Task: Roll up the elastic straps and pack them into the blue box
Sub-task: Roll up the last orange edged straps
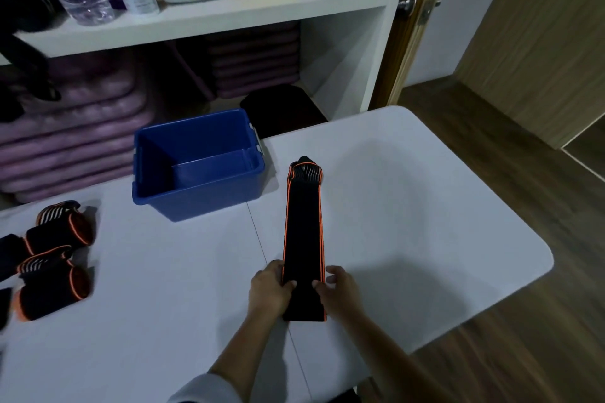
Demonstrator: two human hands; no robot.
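A long black elastic strap (pixel 302 232) with orange edges lies flat on the white table (pixel 409 222), stretching away from me. My left hand (pixel 270 288) grips its near end along the left edge, thumb on top. My right hand (pixel 339 288) pinches the same end at the right edge. The blue box (pixel 154 170) stands open at the back of the table, left of the strap's far end, with nothing visible inside. At the far left lie rolled black-and-orange straps (pixel 59 232), another roll (pixel 52 291) nearer to me.
A white shelf unit (pixel 229 20) rises behind the table with a water bottle, a white bottle, a game controller and folded mats on it. Purple cushions are stacked below. The table's rounded right edge drops to a wooden floor (pixel 523 337).
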